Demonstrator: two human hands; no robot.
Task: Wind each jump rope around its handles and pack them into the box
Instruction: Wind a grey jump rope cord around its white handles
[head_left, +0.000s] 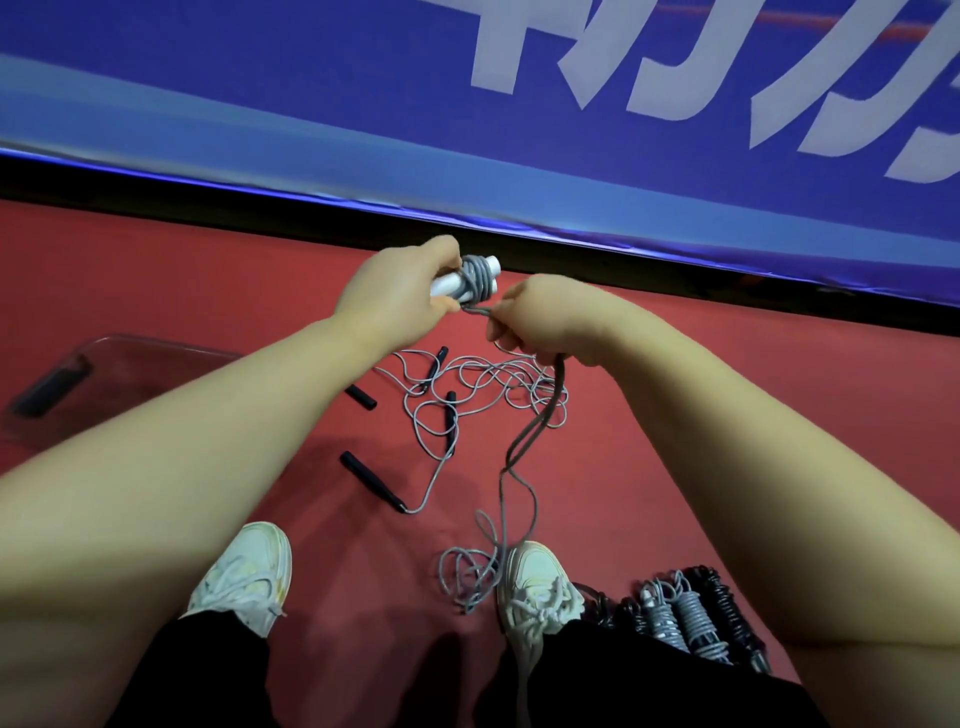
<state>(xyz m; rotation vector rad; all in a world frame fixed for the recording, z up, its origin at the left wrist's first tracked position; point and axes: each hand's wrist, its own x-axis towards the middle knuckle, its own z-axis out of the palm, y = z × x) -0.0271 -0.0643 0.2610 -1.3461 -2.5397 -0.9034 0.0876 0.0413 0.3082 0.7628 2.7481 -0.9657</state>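
Observation:
My left hand (402, 296) grips a pair of white handles (457, 280) with several turns of grey rope (479, 280) wound round them. My right hand (540, 325) pinches the same grey rope just below the handles. The rope's loose length (519, 457) hangs down to a small heap by my right shoe. On the red floor beyond lie tangled grey ropes (483, 384) with black handles (371, 480). A clear plastic box (104, 364) stands at the left, partly hidden by my left forearm.
Several wound ropes (691, 618), grey and black, lie bundled on the floor at the lower right beside my right shoe (540, 587). My left shoe (244, 577) is at the lower middle. A blue banner wall (467, 130) closes off the far side.

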